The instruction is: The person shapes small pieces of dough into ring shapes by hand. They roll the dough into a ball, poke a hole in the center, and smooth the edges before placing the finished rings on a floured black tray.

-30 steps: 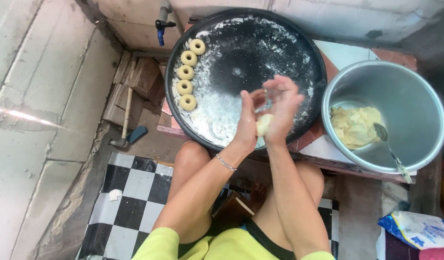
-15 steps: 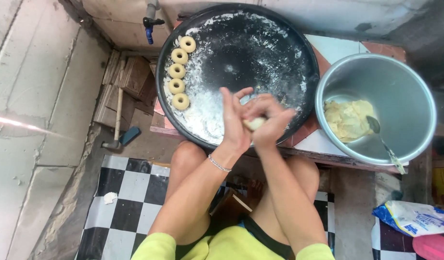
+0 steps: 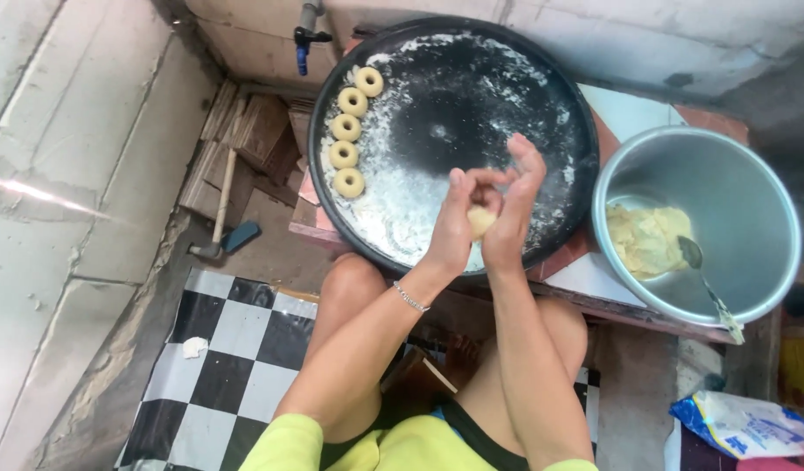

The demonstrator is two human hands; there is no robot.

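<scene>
My left hand and my right hand press together around a small pale lump of dough, held above the near rim of a big round black tray dusted with flour. Along the tray's left edge lie several ring-shaped dough pieces in a curved row. A thin bracelet circles my left wrist. Both forearms reach up from my bare knees below.
A metal bowl with soft yellow dough and a spoon sits to the right on the low table. A blue-handled tap, wood scraps, a hammer-like tool, a checkered mat and a plastic bag surround me.
My hands have stayed together on the dough, shifting slightly as they turn it; the right hand's fingers now point upward. The view has drifted a little.
</scene>
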